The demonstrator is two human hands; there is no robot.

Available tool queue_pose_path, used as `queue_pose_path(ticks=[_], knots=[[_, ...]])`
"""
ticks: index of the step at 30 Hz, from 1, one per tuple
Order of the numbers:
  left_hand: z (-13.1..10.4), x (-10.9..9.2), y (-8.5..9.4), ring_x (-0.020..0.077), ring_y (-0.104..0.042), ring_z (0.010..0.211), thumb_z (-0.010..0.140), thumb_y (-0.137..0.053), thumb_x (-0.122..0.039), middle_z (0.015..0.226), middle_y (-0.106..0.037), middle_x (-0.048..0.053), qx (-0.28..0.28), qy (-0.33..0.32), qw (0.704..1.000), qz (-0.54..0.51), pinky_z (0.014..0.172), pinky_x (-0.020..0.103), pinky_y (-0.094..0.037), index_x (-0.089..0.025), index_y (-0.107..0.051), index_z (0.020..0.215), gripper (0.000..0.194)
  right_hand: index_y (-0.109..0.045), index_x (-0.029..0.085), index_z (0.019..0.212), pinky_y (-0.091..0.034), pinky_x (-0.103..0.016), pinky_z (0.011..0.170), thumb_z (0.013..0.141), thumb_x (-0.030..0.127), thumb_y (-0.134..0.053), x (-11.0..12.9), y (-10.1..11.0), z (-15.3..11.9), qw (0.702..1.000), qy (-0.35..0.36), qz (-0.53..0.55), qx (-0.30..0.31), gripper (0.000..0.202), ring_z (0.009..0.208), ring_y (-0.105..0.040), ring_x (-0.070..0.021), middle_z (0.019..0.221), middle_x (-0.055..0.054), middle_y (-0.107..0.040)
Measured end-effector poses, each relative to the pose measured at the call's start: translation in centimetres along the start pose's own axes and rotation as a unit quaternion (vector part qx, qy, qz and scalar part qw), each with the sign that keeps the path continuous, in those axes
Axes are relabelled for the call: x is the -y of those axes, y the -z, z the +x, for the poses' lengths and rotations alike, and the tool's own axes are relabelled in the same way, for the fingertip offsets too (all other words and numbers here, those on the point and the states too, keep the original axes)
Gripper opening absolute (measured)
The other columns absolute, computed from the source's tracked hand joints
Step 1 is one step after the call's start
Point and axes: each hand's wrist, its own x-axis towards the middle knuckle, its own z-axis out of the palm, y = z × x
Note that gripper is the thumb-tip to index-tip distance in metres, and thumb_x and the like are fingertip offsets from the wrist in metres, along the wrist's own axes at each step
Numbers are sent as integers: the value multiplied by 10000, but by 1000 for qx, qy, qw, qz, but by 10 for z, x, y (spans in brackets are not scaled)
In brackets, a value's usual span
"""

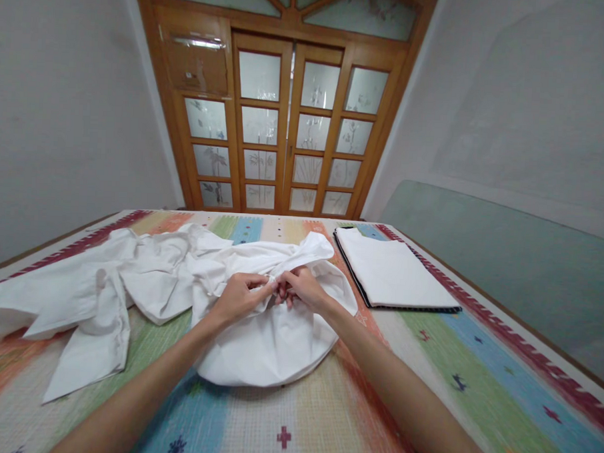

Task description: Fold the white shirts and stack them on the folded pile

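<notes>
A crumpled white shirt [271, 352] lies across the table, its near part bunched into a rounded heap in front of me. Loose folds and what look like sleeve or collar parts [93, 304] spread to the left. My left hand [243, 296] pinches the fabric at the middle of the heap between thumb and fingers. Right beside it, my right hand [299, 286] is closed on the same spot, fingers curled into the cloth. A small detail between the fingertips, perhaps a button, is too small to make out.
A flat folded stack [395, 270], white on top with dark cloth beneath, rests at the right. The table bears a striped multicoloured cloth [253, 425]. Beyond the table stand wooden doors with glass panes [286, 125]. A pale green panel [505, 255] runs along the right wall.
</notes>
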Motion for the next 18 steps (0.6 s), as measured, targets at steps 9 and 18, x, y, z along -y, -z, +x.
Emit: queue_pose_path(ticks=[9,18], knots=[[-4,-1,-1,140,-602,628,828,-539,-353,667,-703,13,-40,-22,998,32,604,208,-434,-158,-732,700,303,-556,155,594,-404,-171,286,665,467,-675,-14,-2,4,997,76,-5,-29,341,404,-578,-131,474,12,-555],[-4,0,1,122,-597,544,825,-569,-286,663,-723,16,-62,-75,991,87,550,206,-426,-173,-754,720,241,-518,167,540,-343,-181,274,791,517,-552,-13,6,7,986,100,-115,-63,432,293,-468,-92,423,-11,-552]])
